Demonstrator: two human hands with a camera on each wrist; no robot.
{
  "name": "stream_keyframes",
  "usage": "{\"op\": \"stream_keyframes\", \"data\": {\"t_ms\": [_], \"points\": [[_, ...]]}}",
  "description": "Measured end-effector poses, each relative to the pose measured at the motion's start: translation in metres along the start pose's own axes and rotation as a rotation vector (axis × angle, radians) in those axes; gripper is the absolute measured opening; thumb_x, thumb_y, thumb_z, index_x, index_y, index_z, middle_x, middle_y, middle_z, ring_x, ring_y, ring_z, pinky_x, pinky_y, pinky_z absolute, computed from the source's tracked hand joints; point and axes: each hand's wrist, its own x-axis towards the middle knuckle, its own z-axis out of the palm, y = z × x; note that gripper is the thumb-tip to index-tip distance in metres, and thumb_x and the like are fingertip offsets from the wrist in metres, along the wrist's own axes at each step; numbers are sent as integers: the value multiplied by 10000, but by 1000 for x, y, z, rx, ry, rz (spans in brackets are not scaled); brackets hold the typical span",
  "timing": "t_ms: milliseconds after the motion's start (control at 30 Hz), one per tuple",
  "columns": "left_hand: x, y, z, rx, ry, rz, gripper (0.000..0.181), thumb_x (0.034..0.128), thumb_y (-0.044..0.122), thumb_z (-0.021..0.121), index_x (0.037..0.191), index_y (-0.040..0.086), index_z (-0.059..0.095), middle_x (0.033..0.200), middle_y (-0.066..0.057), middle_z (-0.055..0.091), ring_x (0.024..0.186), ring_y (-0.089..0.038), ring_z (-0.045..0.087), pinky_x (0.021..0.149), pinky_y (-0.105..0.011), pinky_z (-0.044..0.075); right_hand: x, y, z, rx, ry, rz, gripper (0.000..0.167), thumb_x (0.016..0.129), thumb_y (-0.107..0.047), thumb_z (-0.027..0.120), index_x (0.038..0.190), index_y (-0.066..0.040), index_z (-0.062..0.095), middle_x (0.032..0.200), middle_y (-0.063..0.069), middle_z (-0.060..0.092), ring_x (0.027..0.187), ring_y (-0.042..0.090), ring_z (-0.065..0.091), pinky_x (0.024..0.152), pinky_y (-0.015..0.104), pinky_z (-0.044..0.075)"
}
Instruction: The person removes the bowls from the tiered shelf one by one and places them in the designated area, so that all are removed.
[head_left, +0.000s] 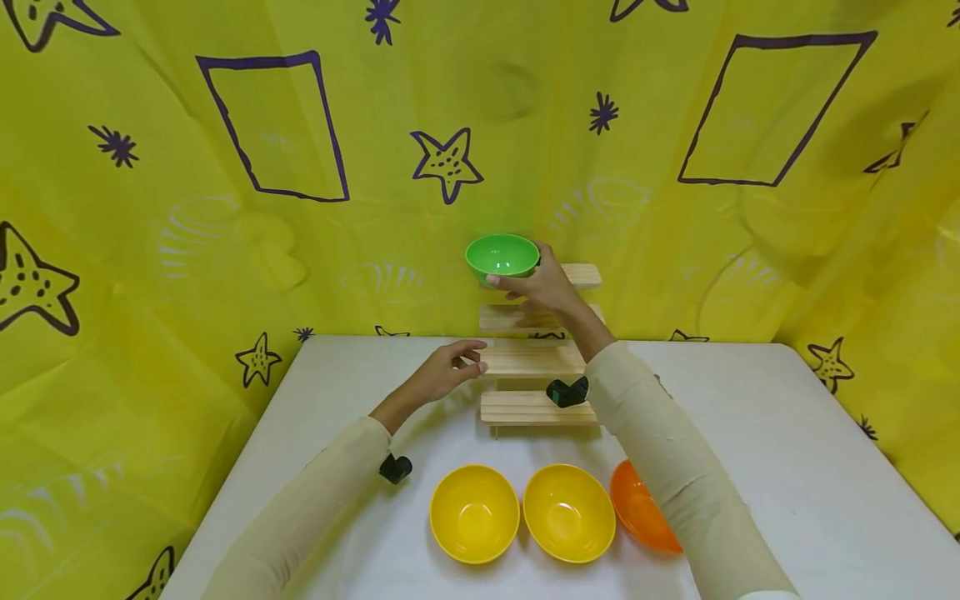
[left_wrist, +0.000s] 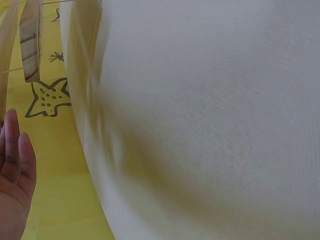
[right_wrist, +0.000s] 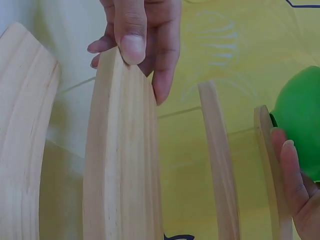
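reaching far forward with the right arm (head_left: 660, 433), from the lower right up to the middle of the frame. bending the right hand (head_left: 546, 287) to the left there, grip spread part way, just enough to fit the green bowl (head_left: 502, 250). holding that bowl with thumb on the near side and fingers round the right side, up by the left end of the top board (head_left: 583, 275). hard to tell if touching that board. reaching less high with the left arm (head_left: 315, 500), from the lower left. pinching the left end of the second board up (head_left: 528, 361) with the left hand (head_left: 442, 372), grip drawn in, thumb in front and fingers behind. on the white tabletop (head_left: 780, 450), low in the frame, two yellow bowls (head_left: 475, 533) beside an orange bowl (head_left: 637, 508).
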Motion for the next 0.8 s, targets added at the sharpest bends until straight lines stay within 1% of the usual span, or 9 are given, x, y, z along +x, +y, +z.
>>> {"op": "stream_keyframes", "data": {"t_ms": [67,133,333,433,567,800], "points": [[0,0,0,0,0,-2,486,994,268,640,1442,107,543,1251,-159,663,927,-203,630,748,-271,493,1,0,2,12,7,-16,854,863,-251,790,1524,-86,276,1389,196,521,1030,528,651,672,416,604],[0,-1,0,1,-1,0,487,995,270,638,1443,106,542,1253,-161,662,931,-203,632,751,-271,495,1,1,4,16,22,-7,879,859,-259,795,1532,-97,254,1387,194,517,1017,517,661,664,402,604],[0,0,1,4,1,5,485,995,265,638,1442,103,543,1250,-163,665,930,-207,638,754,-264,493,-1,-1,6,16,51,56,987,853,-301,803,1576,-147,150,1435,183,455,1000,402,694,689,381,598],[0,1,1,7,3,6,479,996,256,637,1440,101,544,1246,-164,666,933,-212,640,753,-269,496,-1,-1,6,29,59,62,1008,849,-291,809,1585,-166,132,1452,172,433,1001,374,692,697,355,592],[-1,1,0,4,2,2,477,998,254,635,1442,104,543,1248,-160,664,940,-217,644,760,-281,501,-3,-1,6,35,57,59,1044,850,-274,808,1603,-179,90,1473,169,423,1023,385,688,707,346,590],[-2,1,0,6,-3,17,484,998,253,626,1446,92,537,1238,-165,667,938,-209,653,777,-285,510,-8,1,1,33,47,67,1090,847,-287,808,1616,-192,41,1500,178,403,1083,427,670,709,336,590]]}}
